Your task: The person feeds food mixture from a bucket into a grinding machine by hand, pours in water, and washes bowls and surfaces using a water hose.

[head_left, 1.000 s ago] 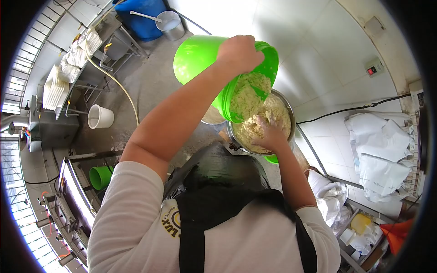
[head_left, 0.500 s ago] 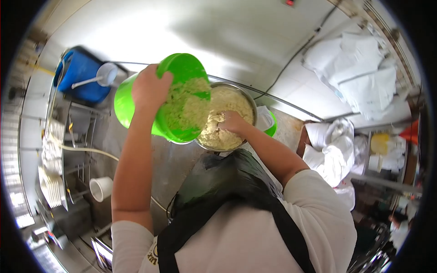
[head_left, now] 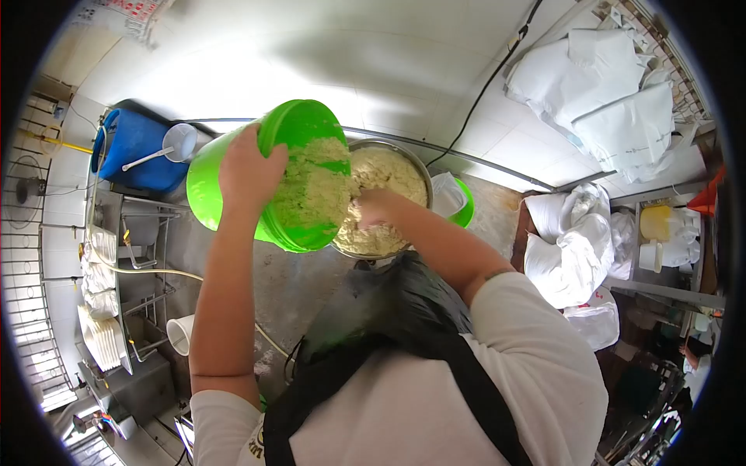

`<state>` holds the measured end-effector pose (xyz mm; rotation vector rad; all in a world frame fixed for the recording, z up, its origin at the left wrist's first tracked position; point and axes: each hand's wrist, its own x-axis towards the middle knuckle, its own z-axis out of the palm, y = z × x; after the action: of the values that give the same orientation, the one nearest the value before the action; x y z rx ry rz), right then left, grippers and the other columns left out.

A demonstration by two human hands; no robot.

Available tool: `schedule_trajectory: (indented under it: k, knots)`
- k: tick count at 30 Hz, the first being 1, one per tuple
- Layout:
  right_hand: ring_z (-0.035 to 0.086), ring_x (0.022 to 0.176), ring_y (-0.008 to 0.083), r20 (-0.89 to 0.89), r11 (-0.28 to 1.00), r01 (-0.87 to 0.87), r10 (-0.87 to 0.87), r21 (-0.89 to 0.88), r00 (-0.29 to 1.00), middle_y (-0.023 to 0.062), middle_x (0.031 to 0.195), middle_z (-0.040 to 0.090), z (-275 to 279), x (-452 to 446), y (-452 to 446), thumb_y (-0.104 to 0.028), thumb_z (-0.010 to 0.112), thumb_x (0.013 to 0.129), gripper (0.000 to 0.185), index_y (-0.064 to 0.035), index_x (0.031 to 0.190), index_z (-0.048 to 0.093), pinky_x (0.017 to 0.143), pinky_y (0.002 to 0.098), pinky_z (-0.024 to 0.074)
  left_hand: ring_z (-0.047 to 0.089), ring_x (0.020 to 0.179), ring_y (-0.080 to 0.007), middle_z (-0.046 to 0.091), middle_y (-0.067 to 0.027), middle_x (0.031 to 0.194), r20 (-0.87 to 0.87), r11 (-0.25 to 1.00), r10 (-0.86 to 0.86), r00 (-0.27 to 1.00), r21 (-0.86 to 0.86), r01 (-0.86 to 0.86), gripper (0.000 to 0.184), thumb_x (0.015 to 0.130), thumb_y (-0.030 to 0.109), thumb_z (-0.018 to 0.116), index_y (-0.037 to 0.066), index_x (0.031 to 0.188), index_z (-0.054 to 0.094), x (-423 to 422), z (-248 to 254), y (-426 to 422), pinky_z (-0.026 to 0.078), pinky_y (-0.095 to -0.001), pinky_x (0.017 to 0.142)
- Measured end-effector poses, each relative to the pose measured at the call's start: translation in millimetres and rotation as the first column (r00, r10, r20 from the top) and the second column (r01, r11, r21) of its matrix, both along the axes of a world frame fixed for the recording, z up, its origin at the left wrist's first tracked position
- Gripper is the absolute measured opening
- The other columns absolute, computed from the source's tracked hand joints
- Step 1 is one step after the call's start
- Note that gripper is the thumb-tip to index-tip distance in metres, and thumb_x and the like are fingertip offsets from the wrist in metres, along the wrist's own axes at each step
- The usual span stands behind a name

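Note:
My left hand (head_left: 250, 172) grips the rim of a bright green bucket (head_left: 208, 185), thumb over the edge. The bucket is tilted, its mouth facing the round metal bowl (head_left: 423, 165) on the right. Pale, crumbly dough clings inside the bucket, and a lumpy mass of pale dough (head_left: 388, 172) fills the bowl. Over the dough, close to the bucket's lower lip, is my right hand (head_left: 379, 208). Its fingers are blurred and partly turned away, so whether they hold dough is not clear.
Right of the bowl stands another green bucket (head_left: 466, 203) with something white in it. A blue barrel (head_left: 140, 151) holds a white long-handled scoop (head_left: 179, 144). White sacks (head_left: 571, 248) are piled at right. A hose (head_left: 155, 272) crosses the floor on the left.
My right hand has moved slightly left, from the dough in the bowl toward the bucket's lip. The bucket, still in my left hand, has shifted slightly left. The camera view has shifted a little.

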<state>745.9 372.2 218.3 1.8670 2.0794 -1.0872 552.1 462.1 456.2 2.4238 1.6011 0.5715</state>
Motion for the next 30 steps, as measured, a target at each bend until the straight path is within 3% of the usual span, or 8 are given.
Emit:
schedule_trajectory:
  k: [3, 5, 9, 14, 21, 25, 27, 30]
  knots:
    - [0.068, 0.114, 0.0371, -0.090, 0.976, -0.213, 0.216, 0.050, 0.972, 0.0203, 0.129, 0.069, 35.2, 25.7, -1.9, -0.042, 0.075, 0.077, 0.064, -0.0102, 0.132, 0.071, 0.099, 0.0463, 0.0533, 0.064, 0.120, -0.0412, 0.066, -0.0257, 0.130, 0.008, 0.999, -0.047, 0.999, 0.016, 0.046, 0.059, 0.087, 0.031, 0.065, 0.000, 0.137, 0.061, -9.4, -4.2, -7.1, 0.051, -0.0498, 0.103]
    - [0.067, 0.116, 0.0363, -0.285, 0.986, 0.074, -0.029, 0.149, 0.958, 0.0216, 0.122, 0.071, 78.5, 25.2, 3.0, -0.038, 0.076, 0.077, 0.061, -0.0096, 0.130, 0.071, 0.099, 0.0469, 0.0532, 0.063, 0.121, -0.0424, 0.063, -0.0268, 0.132, -0.034, 0.999, -0.053, 0.998, 0.007, 0.053, 0.062, 0.087, 0.030, 0.065, 0.000, 0.141, 0.056, -6.7, 0.1, -24.5, 0.051, -0.0499, 0.104]
    - [0.062, 0.126, 0.0376, -0.018, 0.963, -0.167, 0.175, 0.212, 0.984, 0.0249, 0.139, 0.063, 140.2, -22.0, 66.9, -0.051, 0.082, 0.077, 0.072, -0.0098, 0.134, 0.069, 0.102, 0.0492, 0.0517, 0.064, 0.115, -0.0423, 0.064, -0.0242, 0.126, -0.033, 0.993, -0.112, 0.993, -0.050, 0.110, 0.063, 0.083, 0.026, 0.066, 0.001, 0.140, 0.056, 3.2, 5.2, -68.3, 0.052, -0.0502, 0.101]
    - [0.060, 0.129, 0.0379, 0.014, 0.879, -0.191, 0.205, 0.437, 0.979, 0.0247, 0.143, 0.060, 113.6, -89.3, 136.0, -0.052, 0.083, 0.077, 0.076, -0.0100, 0.138, 0.067, 0.104, 0.0492, 0.0506, 0.066, 0.105, -0.0395, 0.065, -0.0210, 0.117, 0.084, 0.950, -0.289, 0.954, -0.101, 0.297, 0.063, 0.083, 0.026, 0.069, 0.001, 0.140, 0.055, -1.0, 20.5, -115.4, 0.055, -0.0497, 0.089]
    - [0.057, 0.133, 0.0382, 0.108, 0.881, -0.235, 0.209, 0.410, 0.972, 0.0245, 0.148, 0.056, 91.2, -113.0, 178.2, -0.054, 0.083, 0.077, 0.081, -0.0103, 0.142, 0.063, 0.106, 0.0491, 0.0491, 0.066, 0.103, -0.0404, 0.067, -0.0212, 0.114, 0.263, 0.972, -0.179, 0.948, -0.102, 0.212, 0.062, 0.083, 0.023, 0.069, 0.000, 0.138, 0.056, -8.0, 23.2, -106.3, 0.055, -0.0509, 0.086]
    - [0.056, 0.135, 0.0384, 0.139, 0.870, -0.287, 0.252, 0.400, 0.958, 0.0244, 0.151, 0.054, 97.0, -107.4, 178.1, -0.055, 0.083, 0.077, 0.084, -0.0104, 0.145, 0.061, 0.108, 0.0490, 0.0483, 0.066, 0.108, -0.0412, 0.068, -0.0229, 0.117, 0.190, 0.973, -0.160, 0.969, -0.132, 0.187, 0.061, 0.083, 0.023, 0.069, 0.000, 0.138, 0.058, -3.6, 24.2, -89.5, 0.055, -0.0505, 0.090]
    - [0.055, 0.136, 0.0385, 0.162, 0.863, -0.325, 0.283, 0.387, 0.945, 0.0244, 0.152, 0.053, 104.8, -96.8, 171.6, -0.055, 0.083, 0.077, 0.086, -0.0105, 0.146, 0.059, 0.109, 0.0490, 0.0478, 0.067, 0.110, -0.0417, 0.068, -0.0245, 0.121, 0.090, 0.995, -0.069, 0.994, -0.060, 0.074, 0.061, 0.083, 0.024, 0.069, 0.000, 0.138, 0.059, -4.2, 23.2, -75.6, 0.055, -0.0502, 0.093]
    - [0.053, 0.138, 0.0387, 0.211, 0.844, -0.414, 0.361, 0.340, 0.909, 0.0243, 0.154, 0.051, 125.4, -69.0, 151.7, -0.056, 0.084, 0.077, 0.088, -0.0106, 0.148, 0.058, 0.110, 0.0490, 0.0472, 0.068, 0.108, -0.0430, 0.069, -0.0274, 0.120, 0.172, 0.994, -0.094, 0.981, -0.031, 0.101, 0.059, 0.082, 0.023, 0.067, -0.001, 0.135, 0.063, -16.6, 29.7, -49.3, 0.054, -0.0489, 0.095]
